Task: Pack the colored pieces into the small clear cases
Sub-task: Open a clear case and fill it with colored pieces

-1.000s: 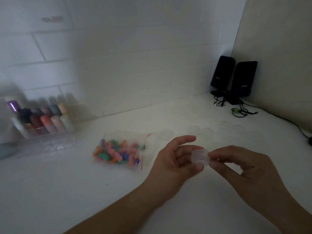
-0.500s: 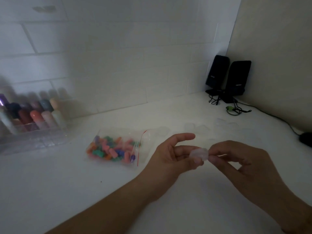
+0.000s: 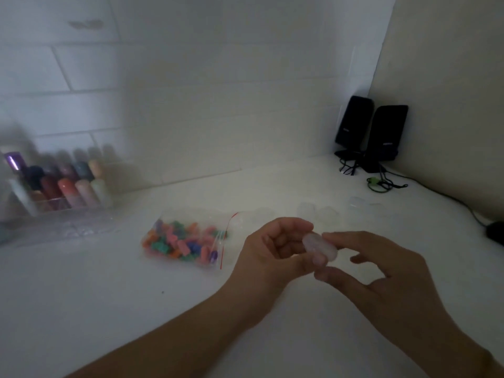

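Note:
A small clear case hangs above the white counter, held between both hands. My left hand grips its left side with thumb and curled fingers. My right hand pinches its right side between thumb and fingertips. The case is tilted and blurred, so I cannot tell if its lid is open. A clear zip bag full of colored pieces lies flat on the counter to the left of my hands. Several more clear cases lie scattered on the counter behind my hands, faint against the white.
A clear organizer with colored bottles stands at the back left against the tiled wall. Two black speakers with cables sit in the back right corner. A dark object lies at the right edge.
The case has tilted and turned between my fingers. My right thumb now sits under it. The view has shifted slightly.

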`<act>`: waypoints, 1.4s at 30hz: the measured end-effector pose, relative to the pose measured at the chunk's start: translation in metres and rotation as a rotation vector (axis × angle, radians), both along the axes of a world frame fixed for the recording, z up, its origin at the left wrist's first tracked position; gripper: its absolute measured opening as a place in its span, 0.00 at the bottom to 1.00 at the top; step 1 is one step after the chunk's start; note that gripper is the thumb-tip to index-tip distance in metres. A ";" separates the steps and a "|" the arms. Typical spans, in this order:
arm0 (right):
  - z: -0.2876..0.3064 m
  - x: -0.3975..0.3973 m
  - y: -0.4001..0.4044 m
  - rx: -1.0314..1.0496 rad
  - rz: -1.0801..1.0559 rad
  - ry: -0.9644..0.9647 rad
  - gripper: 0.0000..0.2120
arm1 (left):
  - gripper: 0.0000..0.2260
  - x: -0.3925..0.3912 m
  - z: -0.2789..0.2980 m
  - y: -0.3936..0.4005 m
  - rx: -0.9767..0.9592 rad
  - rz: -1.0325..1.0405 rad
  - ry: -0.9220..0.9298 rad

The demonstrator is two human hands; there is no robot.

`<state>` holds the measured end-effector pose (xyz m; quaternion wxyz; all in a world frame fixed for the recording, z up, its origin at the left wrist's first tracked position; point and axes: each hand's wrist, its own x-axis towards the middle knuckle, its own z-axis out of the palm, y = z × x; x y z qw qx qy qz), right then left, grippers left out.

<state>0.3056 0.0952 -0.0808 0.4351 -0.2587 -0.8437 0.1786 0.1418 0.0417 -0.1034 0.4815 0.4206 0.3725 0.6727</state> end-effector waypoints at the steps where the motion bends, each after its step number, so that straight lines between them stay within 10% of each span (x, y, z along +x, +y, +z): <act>1: -0.001 0.000 0.001 0.006 -0.031 0.006 0.19 | 0.18 0.000 0.001 0.000 0.002 -0.022 -0.004; 8: -0.012 -0.007 0.004 -0.157 0.149 0.162 0.16 | 0.26 0.001 0.005 -0.004 -0.110 -0.344 -0.211; 27: -0.009 -0.006 -0.001 0.474 -0.105 -0.108 0.10 | 0.28 0.007 0.003 -0.007 -0.082 -0.098 -0.171; 42: -0.002 -0.009 -0.004 0.046 -0.147 0.092 0.09 | 0.12 0.010 0.003 -0.012 -0.140 -0.192 -0.052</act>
